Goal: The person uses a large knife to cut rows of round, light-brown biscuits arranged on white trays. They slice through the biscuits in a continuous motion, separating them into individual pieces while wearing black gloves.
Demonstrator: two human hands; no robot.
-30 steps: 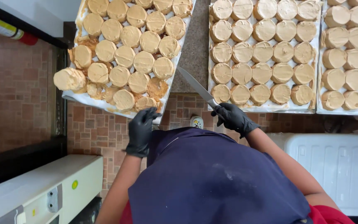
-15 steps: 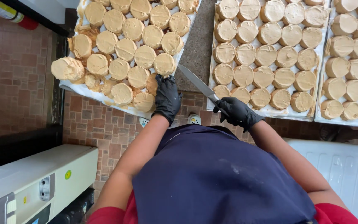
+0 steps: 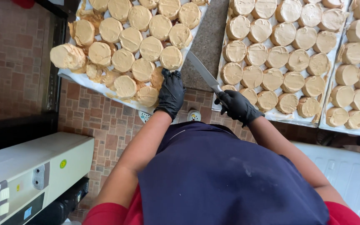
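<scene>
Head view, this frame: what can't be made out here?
- Knife: the handle is hidden inside the right hand; only the blade shows.
- Left hand: its fingertips rest at the near edge of the left tray; whether they grip a dough round cannot be told.
- Right-hand trays: cut off by the top and right edges.
- White machine: its lower part is cut off by the bottom-left edge.
</scene>
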